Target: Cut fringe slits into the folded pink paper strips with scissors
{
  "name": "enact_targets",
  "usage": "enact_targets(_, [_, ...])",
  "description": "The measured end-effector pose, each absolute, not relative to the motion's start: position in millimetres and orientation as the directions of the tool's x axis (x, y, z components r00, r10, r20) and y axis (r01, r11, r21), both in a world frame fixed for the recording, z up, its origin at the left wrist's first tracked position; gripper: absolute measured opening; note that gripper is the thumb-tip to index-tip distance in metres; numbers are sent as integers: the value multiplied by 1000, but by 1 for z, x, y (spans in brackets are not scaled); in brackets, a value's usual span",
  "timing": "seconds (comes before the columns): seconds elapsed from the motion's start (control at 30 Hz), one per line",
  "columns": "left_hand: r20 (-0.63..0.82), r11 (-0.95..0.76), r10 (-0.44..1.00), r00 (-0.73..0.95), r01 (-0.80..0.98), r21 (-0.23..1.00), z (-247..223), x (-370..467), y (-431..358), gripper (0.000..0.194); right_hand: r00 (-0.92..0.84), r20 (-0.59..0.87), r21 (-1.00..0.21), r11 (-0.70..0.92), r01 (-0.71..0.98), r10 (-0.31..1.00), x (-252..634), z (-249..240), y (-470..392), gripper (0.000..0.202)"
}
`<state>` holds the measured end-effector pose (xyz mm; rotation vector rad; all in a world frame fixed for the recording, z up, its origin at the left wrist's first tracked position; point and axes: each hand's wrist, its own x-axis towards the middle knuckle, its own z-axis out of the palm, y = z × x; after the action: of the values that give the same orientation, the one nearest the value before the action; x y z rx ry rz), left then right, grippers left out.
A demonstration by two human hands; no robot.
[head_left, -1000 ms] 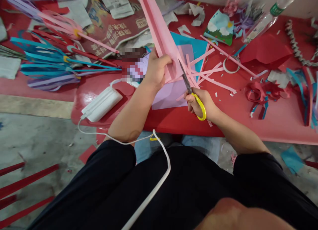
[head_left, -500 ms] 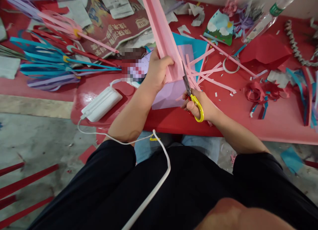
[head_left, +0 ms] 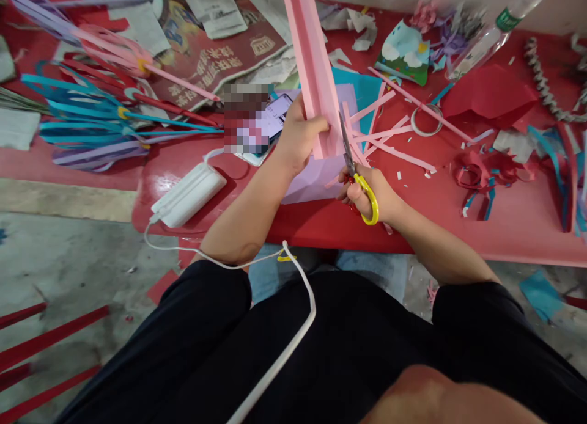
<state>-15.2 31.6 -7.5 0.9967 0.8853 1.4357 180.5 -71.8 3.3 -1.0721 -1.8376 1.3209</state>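
Observation:
A long folded piece of pink paper [head_left: 316, 63] is gripped near its lower end by my left hand [head_left: 298, 137], with the thumb lying across it. My right hand [head_left: 367, 192] is wrapped round a pair of scissors [head_left: 369, 198] with yellow and red handles. The scissor blades point up along the paper's right edge, near its lower corner. Several cut pink strips [head_left: 389, 131] lie loosely crossed just right of the blades. Under my hands are a sheet of purple paper [head_left: 302, 182] and a blue sheet [head_left: 367, 82].
A phone [head_left: 275, 118] and a white power bank [head_left: 188, 195] with a cable lie on the left. Paper-strip bundles, such as a blue one [head_left: 77, 112], rest farther left. To the right are a tape roll [head_left: 426, 120], red paper [head_left: 490, 100] and a plastic bottle [head_left: 490, 39].
My left hand and the pink paper have shifted right and slightly down. The scissors have moved a little right, with their blades still along the paper's edge.

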Motion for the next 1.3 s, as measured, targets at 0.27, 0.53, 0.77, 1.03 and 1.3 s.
enact_targets(0.27, [11, -19, 1000, -29, -307, 951, -13, -13, 30, 28, -457, 30, -955, 160, 250, 889, 178, 7, -73, 82])
enact_targets(0.53, [-34, 19, 999, -37, -356, 934, -14, -8, 28, 36, -399, -95, -967, 9, 253, 912, 172, 11, -77, 88])
enact_targets(0.77, [53, -46, 998, 26, -227, 973, -14, -11, 31, 36, -340, -202, -951, -101, 291, 919, 167, 16, -79, 94])
enact_targets(1.03, [71, -66, 994, 85, -53, 996, -12, -18, 32, 37, -463, 27, -947, 171, 272, 886, 177, 7, -72, 84])
enact_targets(1.3, [95, -81, 992, 86, -151, 985, -19, -16, 32, 42, -495, 88, -934, 244, 260, 864, 181, 1, -68, 86])
